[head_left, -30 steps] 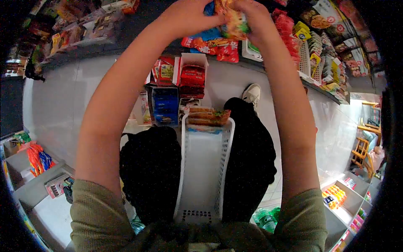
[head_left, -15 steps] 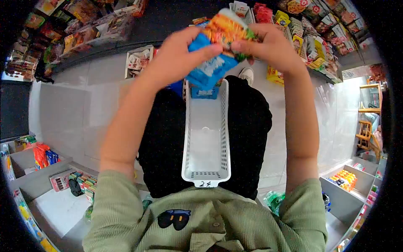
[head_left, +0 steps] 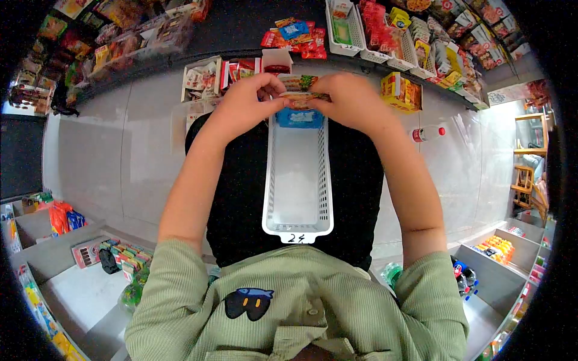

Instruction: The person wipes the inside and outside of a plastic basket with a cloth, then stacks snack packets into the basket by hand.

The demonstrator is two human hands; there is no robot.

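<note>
A long white perforated plastic basket (head_left: 298, 180), marked "24" on its front tab, rests across the lap on black trousers. Over its far end, my left hand (head_left: 248, 109) pinches the left edge of an orange-and-green snack packet (head_left: 304, 100), seen nearly edge-on. My right hand (head_left: 349, 102) grips the same packet from the right, thumb on the near side. Just below the fingers, a blue snack packet (head_left: 299, 118) stands at the basket's far end. Whether the two touch is hidden.
Ahead on a dark shelf lie red packets (head_left: 313, 45) and white baskets (head_left: 344, 33) of snacks. Open cartons (head_left: 201, 81) stand beyond my left hand. A yellow box (head_left: 400, 93) and a bottle with a red cap (head_left: 427, 133) are to the right. Grey compartments (head_left: 494, 271) flank me.
Both hands have come down and closer with the packet, from above the basket to its far end. The packet has tilted from showing its face to nearly edge-on.
</note>
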